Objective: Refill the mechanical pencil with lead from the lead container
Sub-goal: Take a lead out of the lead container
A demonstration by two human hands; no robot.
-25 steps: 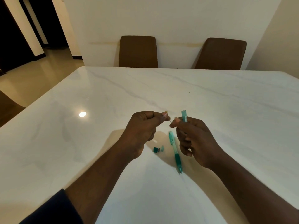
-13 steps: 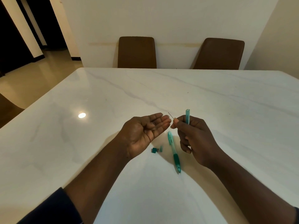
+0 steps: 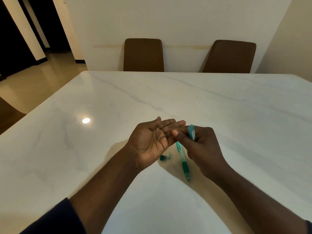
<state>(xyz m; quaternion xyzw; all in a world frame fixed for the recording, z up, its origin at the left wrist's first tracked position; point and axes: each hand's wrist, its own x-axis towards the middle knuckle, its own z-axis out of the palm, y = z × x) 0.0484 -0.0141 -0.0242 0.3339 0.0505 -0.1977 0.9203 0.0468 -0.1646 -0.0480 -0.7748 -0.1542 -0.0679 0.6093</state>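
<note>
My left hand (image 3: pixel 152 141) is held palm up above the table, fingers spread flat. My right hand (image 3: pixel 200 146) grips the teal lead container (image 3: pixel 191 131), which tilts toward the left palm; its thumb and forefinger reach over my left fingers. The thin lead is not visible now. The teal mechanical pencil (image 3: pixel 183 162) lies on the white marble table (image 3: pixel 236 115) under my hands, tip pointing toward me. Two small teal caps (image 3: pixel 165 157) lie just left of it.
Two brown chairs (image 3: pixel 143 54) (image 3: pixel 229 56) stand at the table's far edge against the wall. A bright lamp reflection (image 3: pixel 86 120) shows on the tabletop at left. The floor and a dark doorway lie beyond the table's left edge.
My left hand let go of its pinch and turned palm up. My right hand brought the container and its fingertips over the left fingers; the lead seen sticking out earlier is out of sight.
</note>
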